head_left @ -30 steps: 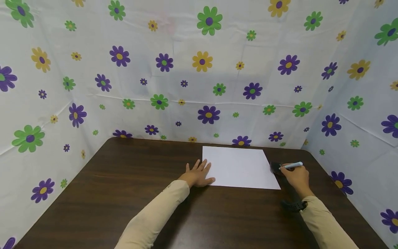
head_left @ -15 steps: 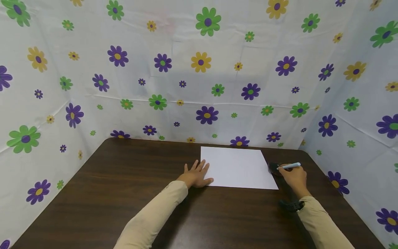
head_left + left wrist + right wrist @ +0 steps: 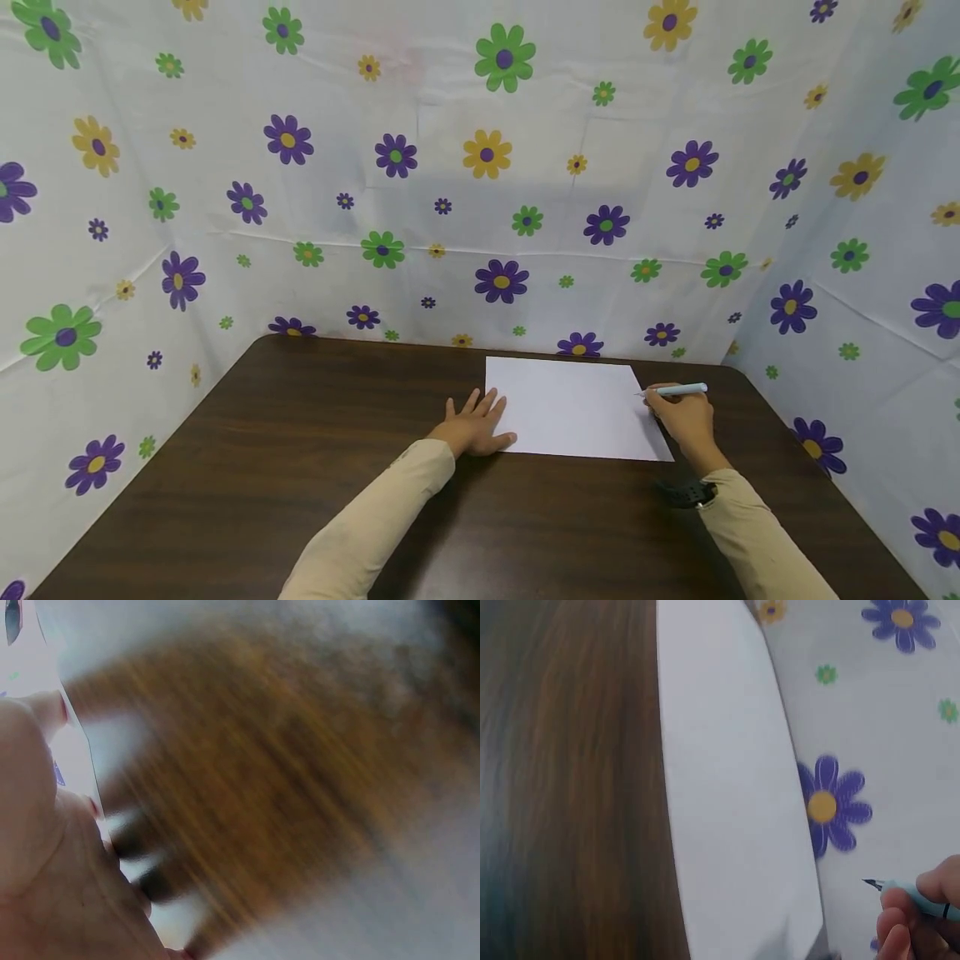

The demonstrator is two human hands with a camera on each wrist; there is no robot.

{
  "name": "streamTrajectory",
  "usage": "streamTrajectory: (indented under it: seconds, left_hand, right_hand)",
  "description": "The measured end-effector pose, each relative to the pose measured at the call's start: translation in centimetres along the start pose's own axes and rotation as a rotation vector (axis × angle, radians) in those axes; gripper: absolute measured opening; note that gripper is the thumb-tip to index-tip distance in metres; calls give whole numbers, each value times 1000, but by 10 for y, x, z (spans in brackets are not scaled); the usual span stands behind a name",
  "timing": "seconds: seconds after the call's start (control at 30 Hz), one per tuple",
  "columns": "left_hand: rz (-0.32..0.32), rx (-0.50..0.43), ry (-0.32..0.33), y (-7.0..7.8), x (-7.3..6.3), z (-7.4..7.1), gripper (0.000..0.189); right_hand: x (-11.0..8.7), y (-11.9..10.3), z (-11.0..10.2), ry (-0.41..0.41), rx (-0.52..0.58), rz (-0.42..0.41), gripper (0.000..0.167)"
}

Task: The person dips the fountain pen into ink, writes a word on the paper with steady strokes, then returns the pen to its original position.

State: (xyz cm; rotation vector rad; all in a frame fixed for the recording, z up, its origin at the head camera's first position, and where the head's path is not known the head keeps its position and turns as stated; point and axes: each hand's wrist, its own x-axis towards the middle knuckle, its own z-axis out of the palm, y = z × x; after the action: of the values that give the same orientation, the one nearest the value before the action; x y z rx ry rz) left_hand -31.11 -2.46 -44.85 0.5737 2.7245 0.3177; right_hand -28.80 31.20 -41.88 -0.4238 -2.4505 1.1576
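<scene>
A blank white sheet of paper (image 3: 570, 408) lies on the dark wooden table (image 3: 315, 433). My left hand (image 3: 472, 427) rests on the sheet's left edge with its fingers spread; in the left wrist view the palm (image 3: 52, 877) shows beside the blurred table reflection. My right hand (image 3: 684, 417) pinches a light blue pen (image 3: 681, 389) between thumb and fingers. Its thin dark tip points left over the sheet's right edge. The right wrist view shows the same pen (image 3: 922, 900), with its pointed dark nib bare, and the hand's shadow falling on the paper.
A white curtain (image 3: 420, 200) printed with purple, green and yellow flowers surrounds the table at the back and both sides. A black strap (image 3: 686, 493) is round the right wrist at the sleeve's cuff.
My right hand has moved left with the pen, from beside the paper to over its right edge. My left hand stays on the sheet.
</scene>
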Motion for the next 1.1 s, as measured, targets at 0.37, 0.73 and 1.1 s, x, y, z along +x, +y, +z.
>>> streamTrajectory:
  seconds: [0.37,0.73,1.1]
  left_hand:
    - [-5,-11,-9,4,-6,-4,77]
    - [-11,-18,3,13,-24,-16,74]
    - [-3,-3,12,15,-26,-16,74]
  right_hand:
    - [-4,-28,45,-165,93,-38,24]
    - [-9,-38,80,-223,52,-68,21]
    - [-11,-48,91,-240,33,-89,20]
